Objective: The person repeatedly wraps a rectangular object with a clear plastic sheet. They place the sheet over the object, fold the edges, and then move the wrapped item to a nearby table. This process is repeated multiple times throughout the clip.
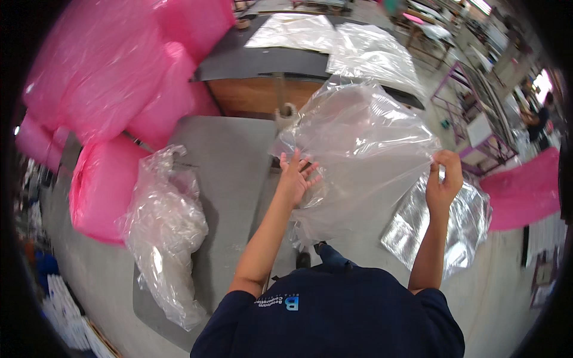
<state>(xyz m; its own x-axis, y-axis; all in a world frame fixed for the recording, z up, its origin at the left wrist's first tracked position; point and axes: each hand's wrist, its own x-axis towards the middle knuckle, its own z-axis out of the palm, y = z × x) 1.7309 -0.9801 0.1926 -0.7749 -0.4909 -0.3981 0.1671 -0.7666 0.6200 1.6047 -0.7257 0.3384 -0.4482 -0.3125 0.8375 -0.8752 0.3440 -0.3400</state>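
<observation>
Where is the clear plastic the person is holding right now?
In the head view, right of centre: the clear plastic spreads between the open left hand and the pinching right hand.

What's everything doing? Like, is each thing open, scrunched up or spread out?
Held plastic, spread out
Left hand, open
Right hand, pinching held plastic
Clear plastic on grey table, crumpled
Pink bundles, piled up
Silvery sheets on black table, spread out
Silver wrap lower right, wrinkled

A flat grey table stands near a black-topped bench with a brown front. Smooth pale-grey floor surrounds them (a purple metal-framed rack stands farther right).
</observation>
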